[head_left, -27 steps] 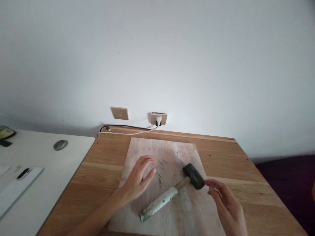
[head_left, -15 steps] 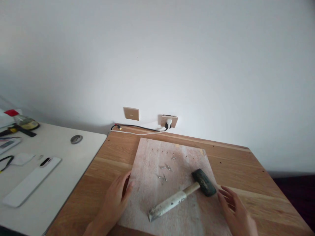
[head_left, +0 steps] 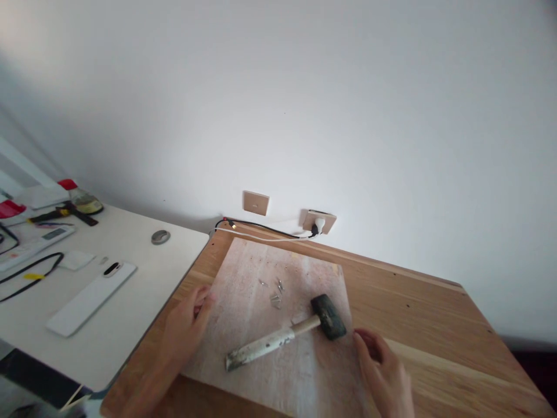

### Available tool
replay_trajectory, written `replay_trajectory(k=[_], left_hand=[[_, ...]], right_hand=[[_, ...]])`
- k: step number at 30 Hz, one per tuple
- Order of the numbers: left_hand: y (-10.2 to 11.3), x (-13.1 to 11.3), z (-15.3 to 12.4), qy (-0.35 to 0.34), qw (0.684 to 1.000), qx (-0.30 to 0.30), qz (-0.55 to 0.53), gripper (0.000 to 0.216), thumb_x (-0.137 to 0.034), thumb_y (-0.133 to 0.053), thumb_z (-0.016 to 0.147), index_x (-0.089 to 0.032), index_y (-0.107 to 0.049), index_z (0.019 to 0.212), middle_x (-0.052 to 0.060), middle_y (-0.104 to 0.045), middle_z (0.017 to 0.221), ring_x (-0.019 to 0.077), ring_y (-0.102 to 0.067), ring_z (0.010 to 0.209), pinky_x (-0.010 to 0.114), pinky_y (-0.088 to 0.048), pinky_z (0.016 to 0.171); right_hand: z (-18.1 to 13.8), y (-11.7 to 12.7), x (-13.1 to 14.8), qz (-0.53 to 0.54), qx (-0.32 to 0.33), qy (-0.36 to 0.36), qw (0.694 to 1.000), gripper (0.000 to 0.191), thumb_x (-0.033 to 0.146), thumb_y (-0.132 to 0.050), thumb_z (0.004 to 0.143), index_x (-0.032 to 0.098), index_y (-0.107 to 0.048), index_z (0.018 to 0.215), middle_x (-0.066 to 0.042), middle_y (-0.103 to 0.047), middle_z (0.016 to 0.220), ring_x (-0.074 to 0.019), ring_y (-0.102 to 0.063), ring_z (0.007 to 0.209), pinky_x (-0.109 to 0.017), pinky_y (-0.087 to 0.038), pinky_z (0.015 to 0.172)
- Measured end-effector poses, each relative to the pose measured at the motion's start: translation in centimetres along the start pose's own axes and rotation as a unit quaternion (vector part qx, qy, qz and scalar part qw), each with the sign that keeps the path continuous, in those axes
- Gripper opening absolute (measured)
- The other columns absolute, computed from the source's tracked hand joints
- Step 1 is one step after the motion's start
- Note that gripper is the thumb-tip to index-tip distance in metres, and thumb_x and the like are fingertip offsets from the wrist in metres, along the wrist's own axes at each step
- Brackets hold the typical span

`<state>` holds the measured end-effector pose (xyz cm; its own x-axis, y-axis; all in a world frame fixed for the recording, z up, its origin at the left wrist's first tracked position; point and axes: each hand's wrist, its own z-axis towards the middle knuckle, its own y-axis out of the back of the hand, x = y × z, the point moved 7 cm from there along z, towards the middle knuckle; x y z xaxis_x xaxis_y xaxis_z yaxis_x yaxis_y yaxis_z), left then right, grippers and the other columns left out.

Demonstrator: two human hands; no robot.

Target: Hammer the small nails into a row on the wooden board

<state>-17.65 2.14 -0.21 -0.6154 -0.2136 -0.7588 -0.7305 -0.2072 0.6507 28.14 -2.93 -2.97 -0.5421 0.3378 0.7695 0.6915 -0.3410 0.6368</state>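
Wooden bench (head_left: 435, 337) bearing a pale board (head_left: 304, 366), with the mallet (head_left: 261, 346) lying diagonally across it and a loose cluster of nails or screws (head_left: 277, 301) beyond the handle. The left hand (head_left: 188, 322), fingers half curled, is at the board's left edge; the right hand (head_left: 383, 368), likewise partly closed, is at the right edge beside the mallet's head. Whether either hand grips the board firmly cannot be told. Tilting or jerking the board could roll the loose fasteners off or slide the mallet against the right fingers
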Motion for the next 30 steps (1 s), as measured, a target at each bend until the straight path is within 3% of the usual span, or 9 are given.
replay_trajectory(k=[9, 14, 20, 24, 26, 30], left_hand=[[6.1, 2.5, 3.1, 0.071, 0.993, -0.061, 0.070, 0.031, -0.051, -0.047, 0.090, -0.026, -0.063, 0.100, 0.004, -0.081, 0.084, 0.0281, -0.076, 0.076, 0.034, -0.056, 0.073], [8.2, 2.9, 3.7, 0.058, 0.989, -0.096, 0.092, 0.024, -0.051, -0.048, 0.095, -0.030, -0.059, 0.099, -0.004, -0.080, 0.082, 0.0325, -0.076, 0.087, 0.039, -0.053, 0.078], [8.6, 4.1, 4.2, 0.091, 0.985, -0.095, 0.107, 0.023, -0.047, -0.050, 0.095, -0.027, -0.061, 0.098, 0.000, -0.080, 0.089, 0.0324, -0.076, 0.093, 0.039, -0.053, 0.082], [8.5, 4.0, 4.2, 0.049, 0.988, -0.107, 0.098, 0.026, -0.053, -0.048, 0.097, -0.030, -0.061, 0.096, -0.001, -0.080, 0.087, 0.0331, -0.075, 0.089, 0.042, -0.054, 0.080], [8.4, 4.0, 4.2, 0.040, 0.988, -0.113, 0.098, 0.030, -0.055, -0.046, 0.097, -0.031, -0.063, 0.095, 0.002, -0.080, 0.087, 0.0334, -0.075, 0.087, 0.043, -0.054, 0.078], [8.1, 4.7, 4.5, 0.086, 0.984, -0.099, 0.120, 0.036, -0.052, -0.043, 0.095, -0.024, -0.066, 0.097, 0.011, -0.079, 0.095, 0.0329, -0.075, 0.090, 0.043, -0.055, 0.079]], right_hand=[[-0.6, -6.1, 6.8, 0.060, 0.096, 0.089, 0.990, 0.046, 0.063, -0.060, 0.085, 0.020, -0.077, 0.089, -0.013, -0.082, 0.089, -0.0320, -0.079, 0.081, -0.040, -0.063, 0.073], [-1.3, -8.8, 9.1, 0.096, 0.146, 0.099, 0.979, 0.043, 0.059, -0.058, 0.089, 0.020, -0.076, 0.093, -0.014, -0.082, 0.092, -0.0312, -0.079, 0.086, -0.041, -0.062, 0.078], [-1.4, -9.9, 9.6, 0.094, 0.155, 0.108, 0.977, 0.044, 0.059, -0.058, 0.092, 0.018, -0.075, 0.094, -0.014, -0.081, 0.092, -0.0307, -0.078, 0.085, -0.041, -0.062, 0.080], [-1.4, -10.0, 9.2, 0.090, 0.152, 0.109, 0.978, 0.045, 0.060, -0.058, 0.090, 0.018, -0.075, 0.094, -0.014, -0.082, 0.092, -0.0306, -0.078, 0.086, -0.039, -0.062, 0.078], [-1.4, -10.1, 9.0, 0.087, 0.152, 0.104, 0.979, 0.045, 0.060, -0.058, 0.089, 0.018, -0.075, 0.093, -0.014, -0.082, 0.093, -0.0304, -0.078, 0.085, -0.039, -0.061, 0.079], [-1.2, -10.3, 8.6, 0.088, 0.147, 0.084, 0.982, 0.044, 0.060, -0.059, 0.087, 0.018, -0.074, 0.092, -0.015, -0.082, 0.094, -0.0302, -0.078, 0.086, -0.038, -0.061, 0.080]])
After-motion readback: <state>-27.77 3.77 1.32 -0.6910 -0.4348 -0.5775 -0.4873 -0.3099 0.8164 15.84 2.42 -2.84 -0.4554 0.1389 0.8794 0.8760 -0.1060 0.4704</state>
